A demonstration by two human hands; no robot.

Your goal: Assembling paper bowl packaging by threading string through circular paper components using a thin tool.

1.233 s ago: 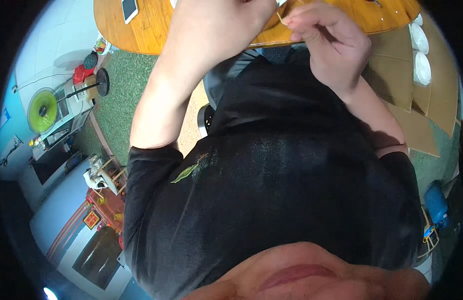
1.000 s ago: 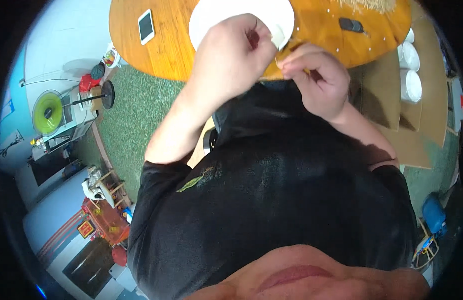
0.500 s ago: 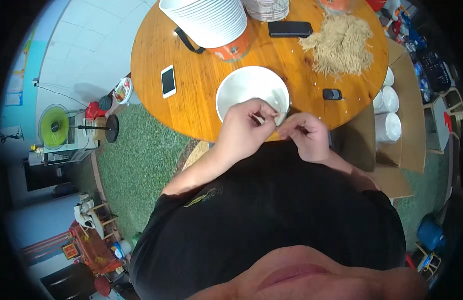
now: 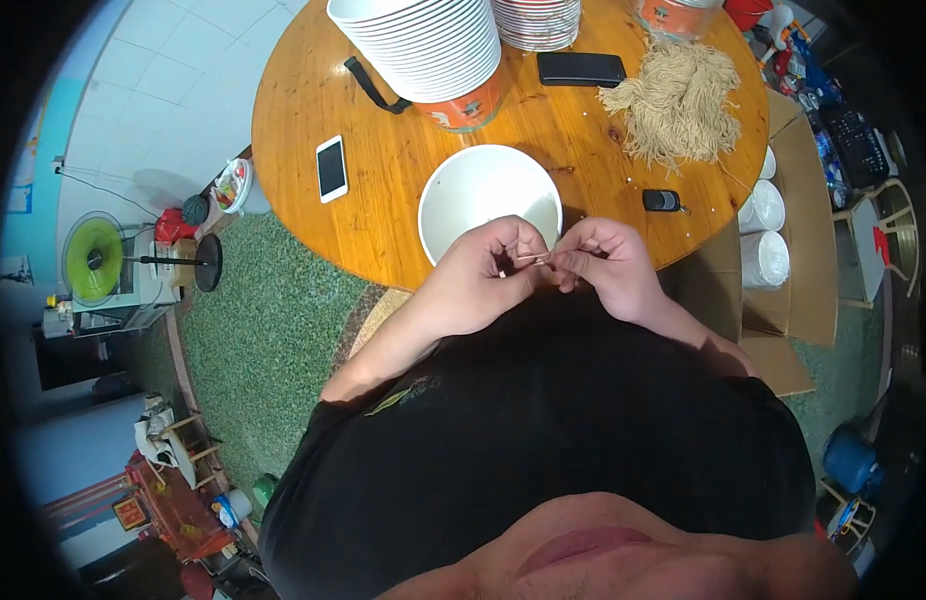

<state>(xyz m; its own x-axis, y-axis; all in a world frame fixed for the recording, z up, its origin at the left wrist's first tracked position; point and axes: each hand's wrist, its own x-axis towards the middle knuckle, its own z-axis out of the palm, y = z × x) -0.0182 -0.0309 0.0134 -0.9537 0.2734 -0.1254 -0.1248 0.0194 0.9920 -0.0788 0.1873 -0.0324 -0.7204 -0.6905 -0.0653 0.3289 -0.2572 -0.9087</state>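
My left hand point(image 4: 491, 272) and my right hand point(image 4: 611, 268) meet at the near table edge, in front of a white bucket point(image 4: 453, 195). Both hands are closed in a pinch, fingertips almost touching. A thin, pale strand point(image 4: 531, 257) runs between them; it looks like string, though it is too small to make out fully. The bucket stands upright on the table, its near rim partly hidden behind my left hand. To the far right lies a loose heap of tan string point(image 4: 678, 105).
The round wooden table point(image 4: 383, 230) also bears a stack of white buckets point(image 4: 423, 50), a stack of white lids point(image 4: 539, 22), a white phone point(image 4: 332, 168), a black phone point(image 4: 581, 69) and a small dark key fob point(image 4: 661, 200). A cardboard box point(image 4: 813, 230) with white tubs stands at right.
My right hand has closed in on my left, and the strand between their fingertips now shows. The whole view has shifted slightly.
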